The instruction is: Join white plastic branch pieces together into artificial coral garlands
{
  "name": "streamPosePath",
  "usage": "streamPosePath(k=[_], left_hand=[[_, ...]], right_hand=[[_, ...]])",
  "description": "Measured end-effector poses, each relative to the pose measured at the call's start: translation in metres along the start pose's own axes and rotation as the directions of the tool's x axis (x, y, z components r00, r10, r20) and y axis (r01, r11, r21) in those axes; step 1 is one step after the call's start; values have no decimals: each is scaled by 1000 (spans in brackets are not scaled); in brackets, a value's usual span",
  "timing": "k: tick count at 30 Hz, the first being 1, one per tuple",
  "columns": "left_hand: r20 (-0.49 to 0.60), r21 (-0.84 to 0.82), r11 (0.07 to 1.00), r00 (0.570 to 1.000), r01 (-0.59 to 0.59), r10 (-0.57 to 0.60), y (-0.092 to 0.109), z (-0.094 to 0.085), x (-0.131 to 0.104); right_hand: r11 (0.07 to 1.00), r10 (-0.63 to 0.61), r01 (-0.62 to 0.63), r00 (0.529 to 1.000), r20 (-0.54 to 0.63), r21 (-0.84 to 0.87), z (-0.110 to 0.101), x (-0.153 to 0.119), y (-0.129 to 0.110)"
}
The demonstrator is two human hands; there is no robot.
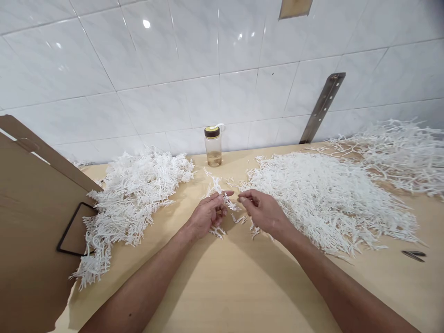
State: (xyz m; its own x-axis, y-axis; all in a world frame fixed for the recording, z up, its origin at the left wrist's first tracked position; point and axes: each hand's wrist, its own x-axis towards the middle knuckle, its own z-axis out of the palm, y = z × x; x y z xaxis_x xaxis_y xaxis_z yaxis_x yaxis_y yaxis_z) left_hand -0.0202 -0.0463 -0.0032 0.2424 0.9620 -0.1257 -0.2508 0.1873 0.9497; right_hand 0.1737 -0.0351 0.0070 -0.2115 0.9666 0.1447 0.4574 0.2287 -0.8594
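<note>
My left hand is closed around a white branching plastic sprig, whose twigs stick out above and beyond the fingers. Just to its right, my right hand has its thumb and fingertips pinched together; whether a small piece is between them cannot be made out. Loose white sprig bits lie on the table between and under the hands. A large heap of thin white twigs spreads beside my right hand. On the left lies another heap of bushier white sprigs.
A clear bottle with a dark lid stands by the tiled wall. At left is a cardboard box with a black-edged opening. A metal strip leans on the wall. Small snips lie at right, below more branches.
</note>
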Motion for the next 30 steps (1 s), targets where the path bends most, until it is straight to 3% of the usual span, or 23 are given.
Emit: streamPosePath(k=[4, 8, 10, 13, 17, 30], left_hand=[[-5, 125, 992, 1000, -24, 25, -2, 3, 0], [-104, 285, 956, 989, -72, 106, -5, 4, 1], [-148, 319, 943, 978, -94, 148, -7, 3, 2], [-188, 332, 938, 968, -94, 164, -7, 1, 3], [-203, 318, 944, 966, -89, 159, -6, 2, 2], [-164, 257, 964, 980, -71, 116, -1, 6, -1]], right_hand=[[968, 30, -83, 975, 219, 237, 7, -6, -8], [948, 39, -144, 938, 345, 283, 8, -7, -8], [975, 34, -101, 948, 317, 196, 9, -7, -6], [998, -49, 53, 990, 131, -34, 12, -7, -6], [972, -186, 182, 982, -14, -147, 19, -7, -6], [991, 60, -69, 995, 85, 113, 13, -5, -10]])
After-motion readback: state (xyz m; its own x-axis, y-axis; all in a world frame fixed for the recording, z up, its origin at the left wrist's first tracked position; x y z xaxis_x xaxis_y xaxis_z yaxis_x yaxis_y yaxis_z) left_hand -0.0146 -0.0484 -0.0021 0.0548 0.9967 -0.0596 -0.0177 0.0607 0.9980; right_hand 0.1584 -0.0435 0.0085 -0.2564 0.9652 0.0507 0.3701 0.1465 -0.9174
